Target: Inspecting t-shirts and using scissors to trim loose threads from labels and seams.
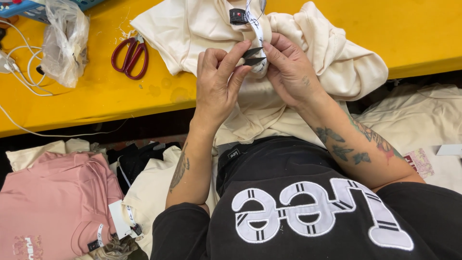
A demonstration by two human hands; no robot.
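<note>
1. Two bare hands meet above the near edge of the yellow table [423,33], both working on one cream garment [298,58]
2. Left hand [219,79] has its grip pinched together, thumb and forefinger closed on a small black clip [253,56] and on the white label strip [255,24] beside it
3. Right hand [291,72] is likewise closed, its fingertips pressed to the same clip and strip from the other side, touching the left hand's fingertips
4. White label strip runs up from the fingers to a small black neck tag [238,16] sewn at the garment's collar
5. Cream garment lies bunched on the table, its lower part hanging over the edge toward the person's lap
6. Red-handled scissors [130,57] rest on the table well to the left of the hands, blades pointing away
7. Crumpled clear plastic bag [65,41] sits farther left, with white cables [21,67] trailing beside it
8. Below the table, on the left, a folded pink garment [57,202] lies on a pile, a paper tag attached near its collar
9. More cream cloth [418,115] is heaped low on the right
</note>
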